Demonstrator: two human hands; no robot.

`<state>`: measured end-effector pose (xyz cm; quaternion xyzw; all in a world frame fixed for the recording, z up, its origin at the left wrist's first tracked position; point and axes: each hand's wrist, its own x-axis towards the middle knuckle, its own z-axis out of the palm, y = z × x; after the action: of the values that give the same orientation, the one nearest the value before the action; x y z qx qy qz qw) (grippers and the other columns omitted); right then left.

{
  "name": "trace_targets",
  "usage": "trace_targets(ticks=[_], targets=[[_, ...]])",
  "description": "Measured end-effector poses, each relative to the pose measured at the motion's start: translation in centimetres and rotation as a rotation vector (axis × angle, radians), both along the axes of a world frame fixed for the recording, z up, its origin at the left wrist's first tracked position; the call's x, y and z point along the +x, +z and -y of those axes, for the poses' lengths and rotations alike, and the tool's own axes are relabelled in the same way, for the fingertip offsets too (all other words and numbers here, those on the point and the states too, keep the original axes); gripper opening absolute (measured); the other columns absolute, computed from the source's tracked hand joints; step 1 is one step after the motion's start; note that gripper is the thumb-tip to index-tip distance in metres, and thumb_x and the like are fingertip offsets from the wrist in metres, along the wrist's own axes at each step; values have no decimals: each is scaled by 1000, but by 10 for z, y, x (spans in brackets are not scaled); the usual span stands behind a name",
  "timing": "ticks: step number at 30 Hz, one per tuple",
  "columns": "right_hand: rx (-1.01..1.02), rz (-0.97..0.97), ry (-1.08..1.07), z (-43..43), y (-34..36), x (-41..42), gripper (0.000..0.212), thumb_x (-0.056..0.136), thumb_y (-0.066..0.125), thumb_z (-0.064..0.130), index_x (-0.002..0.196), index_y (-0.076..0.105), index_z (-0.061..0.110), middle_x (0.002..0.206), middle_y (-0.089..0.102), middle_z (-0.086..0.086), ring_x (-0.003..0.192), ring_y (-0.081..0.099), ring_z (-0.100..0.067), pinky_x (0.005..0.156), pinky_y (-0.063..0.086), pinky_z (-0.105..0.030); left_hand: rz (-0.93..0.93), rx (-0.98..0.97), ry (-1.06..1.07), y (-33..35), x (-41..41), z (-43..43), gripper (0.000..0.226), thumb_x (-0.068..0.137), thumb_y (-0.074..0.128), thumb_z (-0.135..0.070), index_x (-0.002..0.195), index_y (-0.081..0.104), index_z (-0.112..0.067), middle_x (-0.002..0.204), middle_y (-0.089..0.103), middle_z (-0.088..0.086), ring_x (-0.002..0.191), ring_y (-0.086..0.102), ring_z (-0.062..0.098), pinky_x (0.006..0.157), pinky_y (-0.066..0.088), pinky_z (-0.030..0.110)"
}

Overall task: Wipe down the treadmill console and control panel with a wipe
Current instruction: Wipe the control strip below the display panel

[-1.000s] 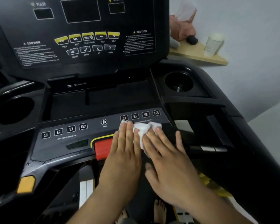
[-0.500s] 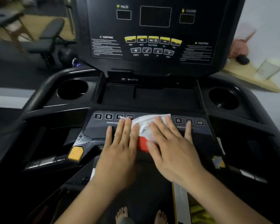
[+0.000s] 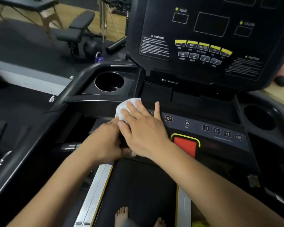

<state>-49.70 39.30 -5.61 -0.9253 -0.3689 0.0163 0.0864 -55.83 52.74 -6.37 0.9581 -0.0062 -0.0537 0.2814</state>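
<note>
A crumpled white wipe [image 3: 127, 106] lies on the left end of the grey control panel [image 3: 203, 128], over the left row of number buttons. My right hand [image 3: 144, 128] presses flat on the wipe, fingers spread. My left hand [image 3: 105, 141] rests beside it at the panel's left edge, fingertips touching the wipe's lower corner. The upright black console [image 3: 211, 38] with yellow buttons rises behind. A red stop button [image 3: 185, 146] sits just right of my right wrist.
Black cup holders sit at left [image 3: 109, 81] and right [image 3: 259, 117]. A curved handrail [image 3: 75, 84] runs off to the left. The treadmill belt [image 3: 141, 190] and bare toes [image 3: 121, 213] show below. A weight bench [image 3: 75, 30] stands at back left.
Both hands and the wipe have slid left along the control panel, from the right number buttons past the red stop button to the left end. The view has swung left.
</note>
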Motion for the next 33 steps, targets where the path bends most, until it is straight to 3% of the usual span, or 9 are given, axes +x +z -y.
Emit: trace_targets(ticks=[2, 4, 7, 9, 15, 19, 23, 26, 33], targets=[[8, -7, 53, 12, -4, -27, 57, 98, 20, 50, 148, 32, 24, 161, 19, 5, 149, 1, -15, 112, -6, -65, -16, -17, 10, -7, -26, -3, 77, 61, 69, -62, 125, 46, -25, 115, 57, -9, 99, 62, 10, 85, 53, 31], [-42, -15, 68, 30, -12, -53, 60, 98, 20, 53, 152, 25, 26, 161, 14, 8, 148, -2, -11, 114, -2, -64, 7, 19, 7, -17, -48, -2, 84, 70, 58, -64, 137, 33, -18, 134, 50, -5, 123, 51, 12, 108, 40, 32], [-107, 32, -2, 57, -15, -60, 59, 98, 20, 54, 151, 26, 28, 160, 17, 11, 148, 3, -7, 114, 5, -65, 51, 186, -34, -19, -57, 11, 105, 81, 48, -68, 154, 0, -10, 162, 3, 15, 150, -2, 23, 121, -3, 35], [-118, 36, -80, 56, -11, -46, 59, 98, 17, 53, 150, 28, 27, 159, 20, 10, 147, 7, -7, 114, 7, -66, 54, 287, -32, -17, -46, 20, 107, 86, 47, -67, 152, -13, -8, 159, -17, 21, 148, -19, 28, 121, -7, 44], [-34, -5, -189, 23, -2, -17, 59, 96, 3, 43, 153, 17, 32, 160, 11, 15, 147, -6, -7, 115, -2, -63, 99, 325, -103, -16, 14, 26, 97, 88, 46, -48, 152, -9, -2, 159, -6, 27, 148, -5, 39, 121, 10, 44], [-32, 3, -185, 63, -13, -47, 52, 100, 19, 46, 150, 23, 35, 159, 15, 16, 147, -2, -5, 115, 1, -64, 108, 398, -4, -16, -18, 40, 117, 78, 59, -64, 151, -3, 4, 155, -3, 37, 146, -6, 47, 120, 3, 55], [-59, 21, -375, 96, -15, -33, 54, 99, 13, 51, 150, 23, 35, 160, 15, 14, 148, 0, -7, 114, 0, -66, 120, 546, -128, -15, 8, 81, 108, 94, 40, -58, 136, -30, 13, 146, -32, 38, 137, -31, 50, 115, -13, 60], [-57, 41, -469, 119, -17, -27, 56, 98, 9, 53, 151, 19, 36, 161, 10, 15, 147, -4, -5, 114, -1, -66, 188, 600, -211, -18, 31, 114, 96, 99, 35, -46, 138, -28, 14, 145, -31, 41, 137, -28, 53, 115, -13, 59], [-21, 91, -685, 196, -20, -14, 60, 97, 11, 48, 150, 28, 26, 160, 18, 8, 147, 6, -6, 114, 3, -64, 268, 664, -441, -13, 59, 192, 116, 88, 52, -61, 144, -20, 11, 150, -23, 38, 140, -22, 51, 113, -15, 61]])
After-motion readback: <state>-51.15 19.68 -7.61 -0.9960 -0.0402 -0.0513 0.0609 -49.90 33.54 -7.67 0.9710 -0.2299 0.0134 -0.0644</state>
